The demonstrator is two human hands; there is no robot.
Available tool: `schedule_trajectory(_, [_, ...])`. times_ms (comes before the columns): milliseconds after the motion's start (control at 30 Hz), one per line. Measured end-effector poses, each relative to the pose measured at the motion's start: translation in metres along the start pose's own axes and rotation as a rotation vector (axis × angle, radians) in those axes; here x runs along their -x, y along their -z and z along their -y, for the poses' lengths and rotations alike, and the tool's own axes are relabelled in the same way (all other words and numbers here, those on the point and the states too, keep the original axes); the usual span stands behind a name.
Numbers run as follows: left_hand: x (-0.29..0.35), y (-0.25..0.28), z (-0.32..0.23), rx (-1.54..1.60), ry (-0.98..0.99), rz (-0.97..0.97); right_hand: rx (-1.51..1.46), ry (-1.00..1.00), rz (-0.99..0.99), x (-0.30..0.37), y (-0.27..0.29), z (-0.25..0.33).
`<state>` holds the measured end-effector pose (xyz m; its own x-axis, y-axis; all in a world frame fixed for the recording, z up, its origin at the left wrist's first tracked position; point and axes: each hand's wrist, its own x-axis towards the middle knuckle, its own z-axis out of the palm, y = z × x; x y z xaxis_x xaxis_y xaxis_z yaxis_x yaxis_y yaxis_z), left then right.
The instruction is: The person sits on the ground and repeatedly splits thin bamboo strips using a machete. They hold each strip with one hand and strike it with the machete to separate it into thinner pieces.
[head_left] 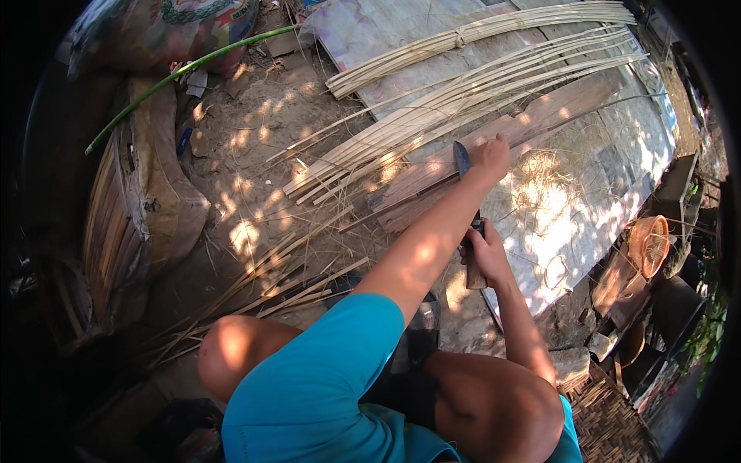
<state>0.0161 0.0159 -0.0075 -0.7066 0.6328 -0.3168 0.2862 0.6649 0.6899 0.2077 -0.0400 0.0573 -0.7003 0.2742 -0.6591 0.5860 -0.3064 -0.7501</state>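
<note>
Gripping a knife (465, 185) handle, the right hand (484, 251) is closed; left hand (492, 157) presses a plank (540, 116).

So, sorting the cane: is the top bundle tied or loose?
Tied: a band wraps the top bundle of strips near its middle, pinching it; the lower strips fan out loose.
</note>
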Motion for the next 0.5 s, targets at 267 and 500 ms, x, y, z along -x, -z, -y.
schedule_trajectory(267, [0.009, -0.010, 0.008, -0.027, -0.151, -0.034, 0.256, -0.083, 0.343, 0.030, -0.045, -0.044])
schedule_trajectory(500, [0.003, -0.003, 0.018, -0.013, -0.172, -0.125, 0.340, 0.093, 0.671, 0.057, -0.086, -0.040])
